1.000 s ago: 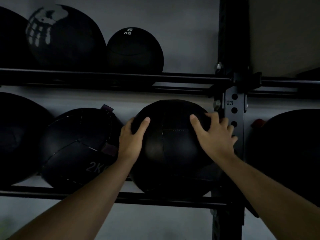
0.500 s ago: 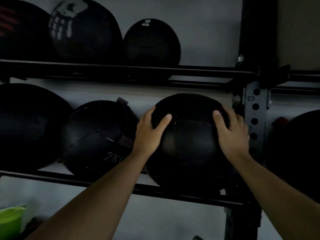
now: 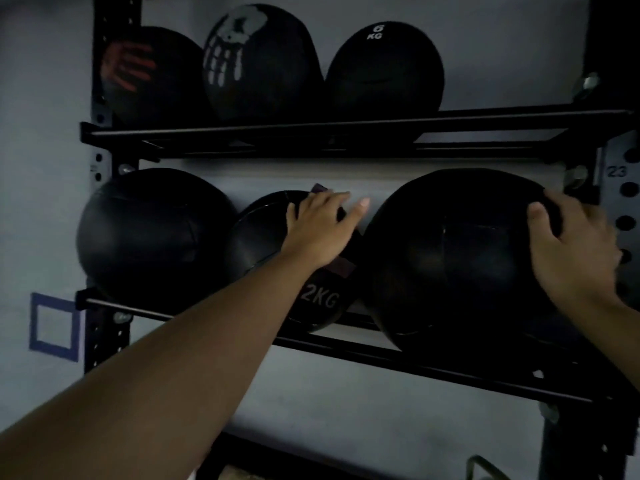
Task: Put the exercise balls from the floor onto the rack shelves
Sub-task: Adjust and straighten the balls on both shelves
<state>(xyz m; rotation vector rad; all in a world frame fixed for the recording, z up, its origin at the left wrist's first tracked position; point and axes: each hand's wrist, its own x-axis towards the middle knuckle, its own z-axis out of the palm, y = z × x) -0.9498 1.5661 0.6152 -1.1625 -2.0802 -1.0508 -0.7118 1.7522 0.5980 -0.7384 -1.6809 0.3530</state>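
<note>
On the wall, far left: a blue tape square outline (image 3: 54, 326) sits beside the black metal rack (image 3: 104, 98), just below the level of the middle shelf.
Upper shelf (image 3: 311, 128): three round black balls in a row, touching or nearly so. From the left, a black ball with a red handprint (image 3: 138, 74), a black ball with a white skull-and-hand print (image 3: 256, 64), and a smooth black ball marked 6 KG (image 3: 384, 67).
Middle shelf (image 3: 398, 358): three more balls resting on its bars. At the left, a large plain black leather ball (image 3: 149, 233); just beside it, a smaller black stitched ball marked 2KG (image 3: 266, 251), partly hidden behind the forearm.
Left hand (image 3: 322, 230): open, fingers spread and loosely extended, lying across the upper right of the 2KG ball. Its fingertips reach into the gap towards the next ball; whether they touch that ball cannot be told.
Task ball: the large black panelled exercise ball (image 3: 460, 258) sits at the right end of the middle shelf, near the 2KG ball and close to the right upright.
Right hand (image 3: 575, 251): open and curved, palm pressed on the upper right side of the panelled ball, thumb laid forward over its top, fingers wrapped round the far side.
Right upright (image 3: 623, 202): black post with a column of round holes and the number 23.
Light: dim, so ball seams and textures are faint.
</note>
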